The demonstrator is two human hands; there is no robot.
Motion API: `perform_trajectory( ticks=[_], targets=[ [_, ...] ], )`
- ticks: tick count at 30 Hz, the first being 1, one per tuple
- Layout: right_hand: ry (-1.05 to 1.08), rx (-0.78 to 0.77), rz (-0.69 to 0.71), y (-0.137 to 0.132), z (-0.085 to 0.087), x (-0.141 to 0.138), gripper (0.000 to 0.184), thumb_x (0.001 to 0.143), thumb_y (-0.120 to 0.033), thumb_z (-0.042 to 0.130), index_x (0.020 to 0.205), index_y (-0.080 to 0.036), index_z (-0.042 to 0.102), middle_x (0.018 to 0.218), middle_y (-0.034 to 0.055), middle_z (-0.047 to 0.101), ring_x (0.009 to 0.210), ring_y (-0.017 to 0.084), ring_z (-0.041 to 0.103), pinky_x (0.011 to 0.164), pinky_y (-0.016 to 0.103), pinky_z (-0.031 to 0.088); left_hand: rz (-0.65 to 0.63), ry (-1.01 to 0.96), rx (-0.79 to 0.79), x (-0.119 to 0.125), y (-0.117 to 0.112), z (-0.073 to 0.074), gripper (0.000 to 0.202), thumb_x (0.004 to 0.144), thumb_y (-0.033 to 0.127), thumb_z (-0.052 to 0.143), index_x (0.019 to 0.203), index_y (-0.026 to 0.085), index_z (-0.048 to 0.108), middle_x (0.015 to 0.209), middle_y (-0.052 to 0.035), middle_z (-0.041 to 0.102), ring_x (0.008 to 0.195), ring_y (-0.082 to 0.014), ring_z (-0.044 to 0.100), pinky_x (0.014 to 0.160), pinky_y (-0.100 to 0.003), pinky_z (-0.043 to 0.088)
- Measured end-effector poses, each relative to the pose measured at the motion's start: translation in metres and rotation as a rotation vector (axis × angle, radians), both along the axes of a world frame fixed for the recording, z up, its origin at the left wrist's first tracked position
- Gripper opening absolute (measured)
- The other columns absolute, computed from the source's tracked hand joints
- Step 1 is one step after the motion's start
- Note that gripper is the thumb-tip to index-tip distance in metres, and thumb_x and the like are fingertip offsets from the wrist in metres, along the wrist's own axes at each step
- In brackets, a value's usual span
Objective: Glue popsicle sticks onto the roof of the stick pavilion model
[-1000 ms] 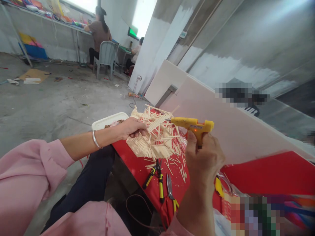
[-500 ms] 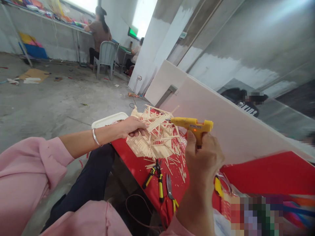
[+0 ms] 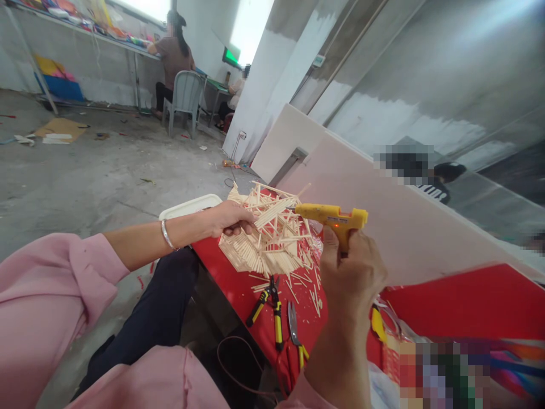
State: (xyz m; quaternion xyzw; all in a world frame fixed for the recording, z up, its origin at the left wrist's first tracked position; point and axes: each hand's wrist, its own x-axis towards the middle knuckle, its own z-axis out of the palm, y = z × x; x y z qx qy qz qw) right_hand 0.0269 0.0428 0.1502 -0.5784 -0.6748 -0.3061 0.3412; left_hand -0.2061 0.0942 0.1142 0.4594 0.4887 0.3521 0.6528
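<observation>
A model built of pale wooden sticks (image 3: 272,233) rests on the red table (image 3: 460,301). My left hand (image 3: 227,218) grips its left side, fingers curled round the sticks; a silver bracelet sits on that wrist. My right hand (image 3: 351,272) is closed round the handle of a yellow glue gun (image 3: 330,216), whose nozzle points left and touches the top of the stick model. An orange light glows on the gun's body.
Yellow-handled pliers (image 3: 272,307) and a second cutter (image 3: 296,332) lie on the red table among loose sticks. A white tray (image 3: 187,207) stands behind my left hand. Pale boards (image 3: 383,210) lean at the right. Two people sit at a bench (image 3: 128,48) far across the concrete floor.
</observation>
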Motion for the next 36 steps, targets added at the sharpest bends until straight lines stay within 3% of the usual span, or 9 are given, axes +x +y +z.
perform_trajectory(
  ticks=[6, 22, 25, 28, 31, 33, 36],
  targets=[
    [0.012, 0.008, -0.004, -0.001, 0.000, -0.004, 0.041, 0.095, -0.050, 0.045, 0.090, -0.015, 0.065, 0.077, 0.0077, 0.061, 0.069, 0.018, 0.052, 0.057, 0.029, 0.030, 0.002, -0.007, -0.003, 0.000, -0.001, 0.000, 0.023, 0.075, 0.022, 0.064, 0.053, 0.015, 0.064, 0.055, -0.0068, 0.063, 0.041, -0.0080, 0.040, 0.038, -0.022, 0.022],
    [0.043, -0.022, 0.008, 0.000, 0.000, -0.005, 0.040, 0.094, -0.050, 0.046, 0.086, -0.015, 0.064, 0.075, 0.0062, 0.057, 0.066, 0.016, 0.047, 0.057, 0.030, 0.031, 0.001, 0.004, 0.000, 0.001, 0.000, 0.000, 0.027, 0.078, 0.021, 0.063, 0.052, 0.015, 0.063, 0.050, -0.0047, 0.061, 0.037, -0.0067, 0.037, 0.037, -0.022, 0.023],
    [0.075, -0.027, 0.028, -0.002, 0.001, -0.003, 0.037, 0.093, -0.049, 0.047, 0.084, -0.016, 0.062, 0.074, 0.0062, 0.056, 0.066, 0.017, 0.047, 0.059, 0.030, 0.032, 0.013, 0.004, 0.052, -0.001, -0.003, 0.001, 0.029, 0.080, 0.023, 0.063, 0.052, 0.015, 0.062, 0.054, -0.0048, 0.062, 0.037, -0.0061, 0.038, 0.038, -0.023, 0.023],
    [0.143, -0.043, -0.008, -0.013, -0.001, 0.015, 0.037, 0.091, -0.050, 0.047, 0.074, -0.019, 0.057, 0.068, 0.0037, 0.053, 0.062, 0.015, 0.044, 0.059, 0.030, 0.032, 0.074, 0.090, 0.204, -0.009, -0.021, 0.007, 0.028, 0.082, 0.024, 0.063, 0.055, 0.016, 0.064, 0.057, -0.0027, 0.063, 0.042, -0.0063, 0.043, 0.043, -0.021, 0.031],
    [0.248, -0.101, -0.204, -0.037, -0.021, 0.056, 0.040, 0.090, -0.053, 0.045, 0.068, -0.021, 0.052, 0.062, 0.0007, 0.048, 0.056, 0.014, 0.038, 0.057, 0.029, 0.027, 0.150, 0.327, 0.401, -0.021, -0.056, 0.008, 0.031, 0.083, 0.027, 0.061, 0.053, 0.018, 0.063, 0.050, 0.0012, 0.057, 0.046, -0.0072, 0.046, 0.048, -0.019, 0.036],
    [0.324, -0.212, -0.377, -0.057, -0.047, 0.090, 0.042, 0.091, -0.054, 0.041, 0.071, -0.020, 0.054, 0.063, 0.0014, 0.050, 0.056, 0.014, 0.038, 0.057, 0.029, 0.026, 0.159, 0.400, 0.515, -0.025, -0.081, -0.001, 0.030, 0.083, 0.032, 0.061, 0.056, 0.021, 0.066, 0.048, 0.0024, 0.055, 0.046, -0.0080, 0.047, 0.049, -0.019, 0.037],
    [0.441, -0.530, -0.624, -0.082, -0.098, 0.134, 0.049, 0.092, -0.054, 0.034, 0.074, -0.017, 0.060, 0.062, 0.0056, 0.055, 0.057, 0.017, 0.043, 0.056, 0.029, 0.028, -0.034, 0.292, 0.495, -0.013, -0.112, -0.030, 0.023, 0.081, 0.033, 0.062, 0.063, 0.023, 0.070, 0.057, 0.0005, 0.064, 0.045, -0.0084, 0.049, 0.049, -0.020, 0.040]
  ],
)
